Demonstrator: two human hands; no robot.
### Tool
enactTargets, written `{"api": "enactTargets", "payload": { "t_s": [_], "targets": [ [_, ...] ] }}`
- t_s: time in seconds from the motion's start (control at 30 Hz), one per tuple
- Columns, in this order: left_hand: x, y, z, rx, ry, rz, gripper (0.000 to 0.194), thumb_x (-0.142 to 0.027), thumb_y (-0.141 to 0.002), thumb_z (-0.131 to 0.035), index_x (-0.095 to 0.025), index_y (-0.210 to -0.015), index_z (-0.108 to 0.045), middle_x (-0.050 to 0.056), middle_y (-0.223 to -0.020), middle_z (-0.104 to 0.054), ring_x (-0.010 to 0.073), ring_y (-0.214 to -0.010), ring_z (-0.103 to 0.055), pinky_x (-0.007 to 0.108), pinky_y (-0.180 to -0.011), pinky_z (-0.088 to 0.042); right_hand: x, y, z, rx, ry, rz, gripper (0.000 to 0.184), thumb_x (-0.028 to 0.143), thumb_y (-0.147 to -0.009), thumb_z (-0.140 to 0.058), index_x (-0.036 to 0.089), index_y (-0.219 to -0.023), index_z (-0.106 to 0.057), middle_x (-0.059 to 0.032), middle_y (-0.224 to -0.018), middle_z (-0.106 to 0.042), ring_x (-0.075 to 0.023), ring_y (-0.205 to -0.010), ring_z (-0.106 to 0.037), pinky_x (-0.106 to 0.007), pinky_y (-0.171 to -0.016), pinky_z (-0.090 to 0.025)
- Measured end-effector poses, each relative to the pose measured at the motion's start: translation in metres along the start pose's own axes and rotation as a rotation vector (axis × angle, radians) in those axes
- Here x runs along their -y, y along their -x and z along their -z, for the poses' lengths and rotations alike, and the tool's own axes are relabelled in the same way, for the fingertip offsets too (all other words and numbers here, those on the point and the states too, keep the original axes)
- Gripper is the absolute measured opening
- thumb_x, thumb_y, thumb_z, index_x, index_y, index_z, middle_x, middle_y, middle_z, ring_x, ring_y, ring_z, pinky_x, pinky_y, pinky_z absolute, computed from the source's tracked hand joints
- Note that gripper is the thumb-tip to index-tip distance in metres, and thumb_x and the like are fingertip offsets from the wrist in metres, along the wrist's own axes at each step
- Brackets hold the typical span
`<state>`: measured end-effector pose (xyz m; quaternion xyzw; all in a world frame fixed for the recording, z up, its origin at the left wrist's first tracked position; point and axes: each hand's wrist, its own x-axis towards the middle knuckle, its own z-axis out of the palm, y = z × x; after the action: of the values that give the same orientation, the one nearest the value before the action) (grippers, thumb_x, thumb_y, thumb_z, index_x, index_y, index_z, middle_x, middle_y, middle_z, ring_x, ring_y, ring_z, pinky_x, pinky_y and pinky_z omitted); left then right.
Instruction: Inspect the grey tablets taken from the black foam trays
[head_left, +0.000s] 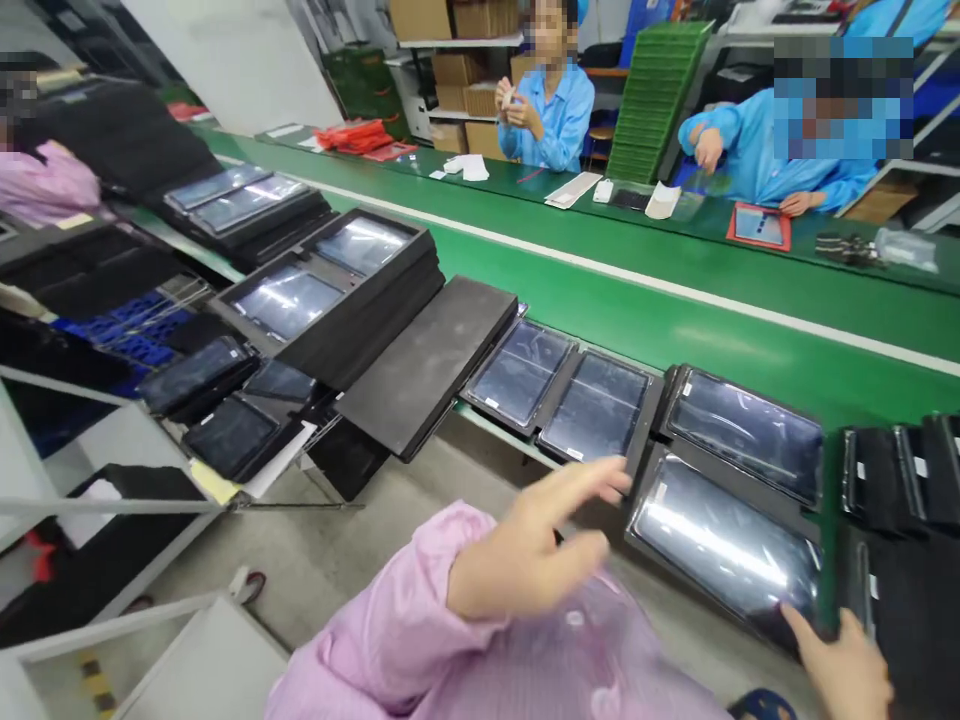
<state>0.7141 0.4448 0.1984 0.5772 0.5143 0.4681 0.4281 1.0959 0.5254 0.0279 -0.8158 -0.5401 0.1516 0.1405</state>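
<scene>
My left hand (536, 545) hovers in front of my body, fingers stretched out and thumb apart, holding nothing. My right hand (847, 660) is at the lower right with its fingers apart. One of its fingertips meets, or nearly meets, the lower right corner of a shiny tablet screen (724, 535). That screen lies in a black foam tray, beside a second tablet screen (746, 430) farther back. To the left, two more tablet screens (523, 370) lie in another foam tray. Each carries a small white label.
A green conveyor belt (600, 260) runs across behind the trays. Stacked black foam trays (375, 310) stand at left, and upright foam slots (892, 470) holding panels at right. Two people in blue (555, 110) work across the belt. Another person's pink sleeve (52, 185) shows far left.
</scene>
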Motion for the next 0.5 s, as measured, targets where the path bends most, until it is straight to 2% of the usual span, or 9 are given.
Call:
{"api": "enactTargets", "payload": {
  "t_s": [0.07,0.13,0.2,0.23,0.3,0.37,0.43,0.5],
  "targets": [
    [0.041,-0.018,0.018,-0.149,-0.067,0.207,0.048,-0.014,-0.071,-0.051,-0.018,-0.117,-0.060,0.008,-0.117,-0.064,0.0199,-0.106,-0.060,0.034,-0.095,-0.047,0.028,-0.008,0.002,-0.132,0.072,0.101,0.078,0.062,-0.065,-0.043,0.004,-0.115,-0.057,-0.0328,-0.106,-0.057,-0.0533,-0.105,-0.051,-0.068,-0.080,-0.041],
    [0.083,-0.027,0.041,-0.296,-0.131,0.467,0.041,-0.013,-0.069,-0.052,-0.017,-0.108,-0.064,0.009,-0.116,-0.066,0.0211,-0.108,-0.059,0.034,-0.095,-0.046,0.068,-0.010,-0.008,-0.233,-0.015,0.283,0.074,0.060,-0.071,-0.039,0.003,-0.115,-0.056,-0.0319,-0.110,-0.056,-0.0491,-0.109,-0.050,-0.063,-0.085,-0.041],
    [0.117,-0.031,0.068,-0.445,-0.216,0.687,0.037,-0.011,-0.069,-0.052,-0.015,-0.103,-0.066,0.010,-0.111,-0.068,0.0212,-0.107,-0.061,0.033,-0.097,-0.045,0.113,-0.006,-0.032,-0.215,-0.149,0.449,0.064,0.057,-0.077,-0.037,0.007,-0.111,-0.057,-0.0272,-0.106,-0.060,-0.0419,-0.104,-0.056,-0.059,-0.088,-0.042],
    [0.130,-0.033,0.082,-0.484,-0.252,0.741,0.036,-0.011,-0.069,-0.051,-0.014,-0.102,-0.066,0.011,-0.111,-0.068,0.0216,-0.107,-0.061,0.034,-0.098,-0.044,0.135,-0.003,-0.047,-0.174,-0.210,0.519,0.060,0.057,-0.078,-0.037,0.008,-0.108,-0.057,-0.0247,-0.103,-0.061,-0.0392,-0.100,-0.057,-0.058,-0.088,-0.043],
    [0.150,-0.041,0.107,-0.520,-0.315,0.789,0.035,-0.011,-0.071,-0.050,-0.014,-0.103,-0.065,0.011,-0.112,-0.068,0.0220,-0.109,-0.061,0.036,-0.100,-0.042,0.171,0.006,-0.081,-0.066,-0.235,0.615,0.054,0.057,-0.080,-0.036,0.014,-0.104,-0.058,-0.0186,-0.105,-0.063,-0.0333,-0.101,-0.058,-0.052,-0.091,-0.044],
    [0.165,-0.054,0.128,-0.515,-0.367,0.796,0.036,-0.012,-0.073,-0.050,-0.014,-0.106,-0.063,0.012,-0.117,-0.065,0.0228,-0.113,-0.058,0.037,-0.102,-0.040,0.194,0.013,-0.109,0.056,-0.191,0.648,0.055,0.055,-0.082,-0.035,0.013,-0.109,-0.056,-0.0198,-0.113,-0.060,-0.0329,-0.106,-0.055,-0.052,-0.093,-0.043],
    [0.179,-0.073,0.142,-0.493,-0.418,0.794,0.037,-0.013,-0.074,-0.052,-0.014,-0.110,-0.061,0.012,-0.124,-0.061,0.0237,-0.119,-0.053,0.037,-0.104,-0.037,0.205,0.016,-0.128,0.115,-0.125,0.604,0.059,0.053,-0.083,-0.034,0.009,-0.116,-0.052,-0.0236,-0.119,-0.055,-0.0350,-0.111,-0.052,-0.053,-0.094,-0.040],
    [0.193,-0.094,0.151,-0.445,-0.457,0.789,0.039,-0.015,-0.074,-0.053,-0.013,-0.113,-0.059,0.014,-0.129,-0.057,0.0243,-0.122,-0.050,0.036,-0.105,-0.035,0.209,0.016,-0.136,0.096,-0.072,0.515,0.062,0.052,-0.082,-0.035,0.005,-0.120,-0.048,-0.0261,-0.120,-0.053,-0.0368,-0.113,-0.050,-0.054,-0.095,-0.038]
  ]
}}
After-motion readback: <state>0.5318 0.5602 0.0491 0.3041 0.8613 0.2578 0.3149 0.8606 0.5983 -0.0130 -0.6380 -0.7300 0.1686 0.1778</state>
